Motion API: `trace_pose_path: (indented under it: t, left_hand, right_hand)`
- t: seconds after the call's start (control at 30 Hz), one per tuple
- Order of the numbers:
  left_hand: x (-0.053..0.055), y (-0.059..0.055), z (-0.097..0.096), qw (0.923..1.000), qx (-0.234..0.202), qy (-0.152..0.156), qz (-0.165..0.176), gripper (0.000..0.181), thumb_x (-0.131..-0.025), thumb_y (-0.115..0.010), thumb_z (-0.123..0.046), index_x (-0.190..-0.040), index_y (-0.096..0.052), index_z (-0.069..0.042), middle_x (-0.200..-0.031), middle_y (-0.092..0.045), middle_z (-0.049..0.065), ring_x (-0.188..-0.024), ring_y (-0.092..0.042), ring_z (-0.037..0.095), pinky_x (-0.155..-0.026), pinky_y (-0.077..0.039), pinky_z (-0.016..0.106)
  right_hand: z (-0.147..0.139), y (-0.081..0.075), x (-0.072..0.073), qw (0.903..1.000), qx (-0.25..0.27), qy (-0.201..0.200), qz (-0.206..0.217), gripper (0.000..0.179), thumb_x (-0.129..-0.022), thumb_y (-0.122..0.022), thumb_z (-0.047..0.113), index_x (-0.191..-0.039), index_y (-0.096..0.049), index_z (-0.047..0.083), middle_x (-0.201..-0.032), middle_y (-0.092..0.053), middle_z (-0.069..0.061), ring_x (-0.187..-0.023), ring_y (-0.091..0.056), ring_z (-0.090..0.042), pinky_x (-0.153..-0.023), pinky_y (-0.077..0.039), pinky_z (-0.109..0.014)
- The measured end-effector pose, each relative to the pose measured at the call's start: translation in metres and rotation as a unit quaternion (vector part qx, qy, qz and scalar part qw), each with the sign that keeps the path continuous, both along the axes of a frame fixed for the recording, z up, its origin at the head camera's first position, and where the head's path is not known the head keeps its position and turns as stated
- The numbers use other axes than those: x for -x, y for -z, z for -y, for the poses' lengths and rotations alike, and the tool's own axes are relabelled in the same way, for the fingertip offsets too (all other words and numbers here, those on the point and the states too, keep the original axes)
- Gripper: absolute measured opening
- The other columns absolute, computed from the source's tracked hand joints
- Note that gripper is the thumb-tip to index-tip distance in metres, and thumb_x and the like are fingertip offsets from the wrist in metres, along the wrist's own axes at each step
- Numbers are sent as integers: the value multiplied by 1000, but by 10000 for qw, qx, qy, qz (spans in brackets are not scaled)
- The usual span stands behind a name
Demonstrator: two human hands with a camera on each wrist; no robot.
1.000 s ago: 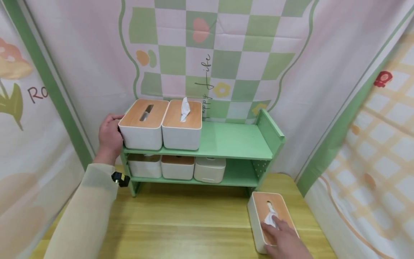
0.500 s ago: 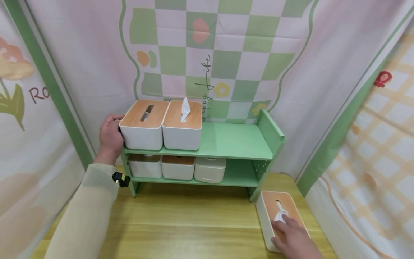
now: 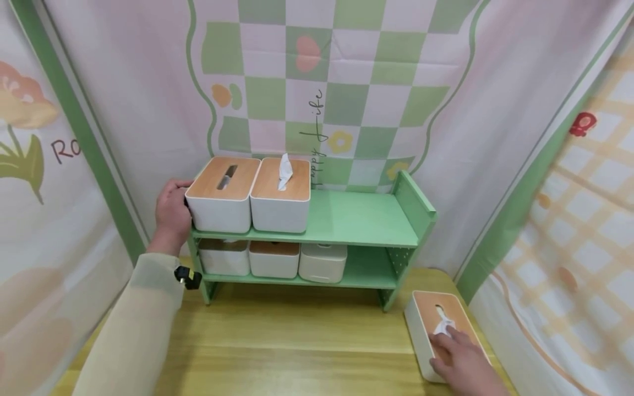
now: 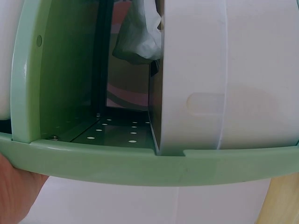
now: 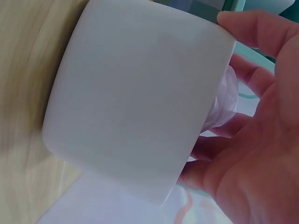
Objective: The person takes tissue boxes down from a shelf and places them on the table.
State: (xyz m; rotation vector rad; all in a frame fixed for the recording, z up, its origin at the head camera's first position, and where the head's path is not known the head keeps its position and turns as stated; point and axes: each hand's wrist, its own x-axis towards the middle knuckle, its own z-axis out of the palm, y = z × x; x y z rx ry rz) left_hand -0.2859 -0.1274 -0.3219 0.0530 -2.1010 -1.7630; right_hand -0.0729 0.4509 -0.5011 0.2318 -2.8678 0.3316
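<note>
My left hand point(image 3: 173, 212) grips the left end panel of a green two-level shelf point(image 3: 356, 214), beside the white tissue box point(image 3: 220, 201) on its top board. The left wrist view shows my palm point(image 4: 16, 191) under the shelf's green edge point(image 4: 140, 165), with a white box point(image 4: 224, 74) close by. My right hand point(image 3: 458, 357) holds a white tissue box with a wooden lid point(image 3: 421, 330) that lies on the table at the right. Its fingers lie on the lid at the tissue. In the right wrist view the thumb point(image 5: 261, 32) hooks over the box's edge point(image 5: 135, 98).
A second tissue box point(image 3: 279, 203) with a tissue sticking up stands on the top board; the right half of that board is bare. Three white boxes point(image 3: 274, 259) fill the left of the lower level. Printed fabric walls close in the wooden table point(image 3: 297, 341) on three sides.
My right hand has slid the tissue box on the table to the right, away from the shelf's right leg. My left hand stays on the shelf's end.
</note>
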Motion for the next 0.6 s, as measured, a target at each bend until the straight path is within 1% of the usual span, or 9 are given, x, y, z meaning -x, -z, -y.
trace_pose_path:
  t: [0.1, 0.17, 0.3, 0.47, 0.6]
  left_hand:
    - [0, 0, 0, 10000, 20, -18, -20, 42, -103, -25, -24, -125, -57, -9, -140, -53, 12, -128, -50, 30, -103, -41, 45]
    - [0, 1, 0, 10000, 25, -17, -32, 41, -103, -25, -24, -125, -57, -9, -139, -54, 13, -128, -50, 30, -102, -41, 45]
    - [0, 2, 0, 10000, 26, 22, -23, 41, -103, -25, -24, -124, -56, -9, -139, -53, 13, -128, -49, 31, -103, -41, 45]
    - [0, 2, 0, 10000, 22, -19, -12, 40, -102, -25, -23, -124, -56, -9, -140, -53, 12, -129, -49, 30, -104, -40, 45]
    - [0, 1, 0, 10000, 46, -24, -54, 42, -103, -25, -24, -126, -56, -7, -140, -53, 13, -129, -49, 30, -104, -39, 46]
  right_hand:
    - [-3, -1, 0, 9998, 102, -20, 140, 42, -76, -84, 29, -111, -71, 10, -125, -56, -33, -117, -49, -55, -87, -41, -68]
    - [-4, -2, -1, 9998, 144, -42, 151, 42, -75, -84, 29, -111, -71, 10, -125, -56, -34, -117, -48, -56, -87, -41, -68]
    - [-8, 0, -2, 9998, 184, -98, 69, 41, -73, -86, 28, -108, -72, 11, -124, -57, -33, -115, -48, -58, -86, -42, -68]
    - [-10, 1, -2, 9996, 188, -186, 13, 41, -72, -86, 28, -107, -72, 11, -122, -58, -31, -115, -49, -57, -85, -42, -68]
    - [-9, 1, -2, 9997, 185, -127, 60, 41, -73, -86, 28, -108, -71, 12, -123, -58, -31, -116, -49, -56, -86, -42, -67]
